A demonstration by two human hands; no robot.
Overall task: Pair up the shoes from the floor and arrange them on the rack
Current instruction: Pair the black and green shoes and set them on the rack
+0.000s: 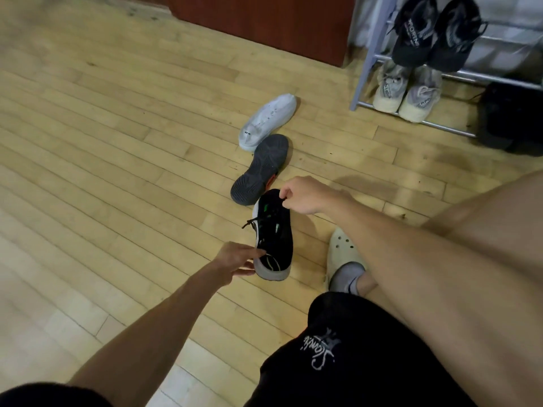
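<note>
The right hand (305,195) pinches the far end of a black shoe (274,235) while the left hand (236,261) touches its near end, fingers spread. Beyond it on the wooden floor (117,142) lie an overturned dark shoe (260,168) and a white shoe (267,120). The metal rack (364,69) carries a black pair (437,33) above a pale pair (407,89).

you can't see the upper of the overturned dark shoe (260,169) beyond the black sneaker (274,235); only its sole and a sliver of orange show. the rack (370,51), far off to the sneaker's upper right, is cut by the top and right edges. the black pair (435,33) on it loses its heels at the top edge. a dark, blurred shape (512,116) at the rack's right end can't be identified. your right grip (305,195) hides part of the sneaker's end.
</note>
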